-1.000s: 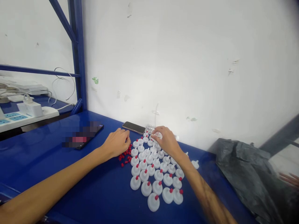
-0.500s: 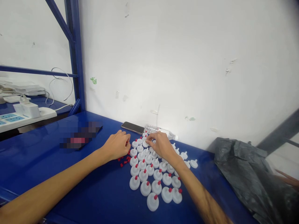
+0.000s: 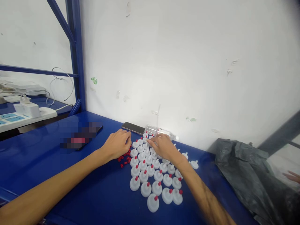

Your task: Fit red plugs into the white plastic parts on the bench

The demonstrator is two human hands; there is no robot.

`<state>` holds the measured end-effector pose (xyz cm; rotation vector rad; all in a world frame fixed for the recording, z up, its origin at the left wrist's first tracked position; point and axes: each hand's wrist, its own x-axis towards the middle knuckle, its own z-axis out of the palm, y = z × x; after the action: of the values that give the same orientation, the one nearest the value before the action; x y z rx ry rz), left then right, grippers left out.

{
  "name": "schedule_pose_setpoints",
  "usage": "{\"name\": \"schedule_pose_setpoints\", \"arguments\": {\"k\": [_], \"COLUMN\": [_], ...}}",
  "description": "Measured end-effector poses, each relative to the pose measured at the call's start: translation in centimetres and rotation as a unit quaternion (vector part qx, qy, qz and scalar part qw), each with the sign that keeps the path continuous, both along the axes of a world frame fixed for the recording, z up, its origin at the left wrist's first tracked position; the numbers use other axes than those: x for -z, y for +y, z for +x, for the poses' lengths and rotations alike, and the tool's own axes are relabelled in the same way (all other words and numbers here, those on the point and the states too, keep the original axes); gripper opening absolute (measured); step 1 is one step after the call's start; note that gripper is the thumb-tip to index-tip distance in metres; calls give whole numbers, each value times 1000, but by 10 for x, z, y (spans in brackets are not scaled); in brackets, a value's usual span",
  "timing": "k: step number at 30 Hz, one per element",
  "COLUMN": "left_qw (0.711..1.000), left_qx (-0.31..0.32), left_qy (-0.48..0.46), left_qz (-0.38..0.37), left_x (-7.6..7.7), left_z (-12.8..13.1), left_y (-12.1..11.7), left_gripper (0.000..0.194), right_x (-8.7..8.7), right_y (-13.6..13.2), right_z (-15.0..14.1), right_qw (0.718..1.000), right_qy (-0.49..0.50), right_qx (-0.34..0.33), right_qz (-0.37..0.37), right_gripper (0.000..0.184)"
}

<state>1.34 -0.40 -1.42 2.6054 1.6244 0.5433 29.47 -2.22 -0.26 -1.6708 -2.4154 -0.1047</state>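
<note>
Many white round lids with narrow spouts [image 3: 153, 202] stand in loose rows on the blue table. The nearer ones wear small red caps on their spouts; several farther ones have bare spouts. My left hand [image 3: 118, 143] hovers over a scatter of loose red caps [image 3: 122, 165] left of the lids, fingers curled and pressed together; whatever they pinch is hidden. Among the far lids is my right hand [image 3: 162, 145], thumb stretched left and fingers bent at the lids. I cannot see what lies between its fingertips.
A phone [image 3: 133, 127] and a clear plastic bottle [image 3: 161, 132] lie along the wall. To the left is a dark, blurred flat item [image 3: 82, 137], with a white power strip [image 3: 44, 116] beyond. A dark plastic bag [image 3: 243, 175] covers the right side; another person's hand [image 3: 292, 177] shows beside it.
My right hand has shifted slightly right, and a red-tipped lid shows beside its fingers. My left hand's fingers now point lower toward the loose caps. The other person's hand has moved.
</note>
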Motion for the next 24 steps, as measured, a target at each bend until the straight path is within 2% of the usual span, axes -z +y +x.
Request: {"name": "schedule_pose_setpoints", "arguments": {"k": [3,6,8,10,16,20,24], "left_qw": [999,996,992,989,973,962,954], "left_qx": [13,33,50,67,107,144,155], "left_qy": [-36,-76,-103,-123,-185,-221,-253], "left_qz": [19,38,48,55,90,70,40], "left_x": [1,2,4,7,28,30,23], "left_z": [-2,-2,-1,0,5,7,10], "left_y": [1,0,-2,-2,6,5,-1], "left_gripper": [28,27,25,24,26,26,38], "right_x": [-5,-15,-20,-21,-12,-11,-10], "right_y": [-1,-5,-8,-12,-21,-24,-24], "right_z": [0,-2,-5,-10,-28,-32,-35], "right_qw": [1000,998,995,991,955,950,950], "right_qy": [5,32,50,66,135,122,106], "right_qx": [-23,-43,-51,-75,-226,-237,-228], "right_qz": [3,40,67,86,136,161,183], "right_gripper": [38,32,35,41,73,88,80]}}
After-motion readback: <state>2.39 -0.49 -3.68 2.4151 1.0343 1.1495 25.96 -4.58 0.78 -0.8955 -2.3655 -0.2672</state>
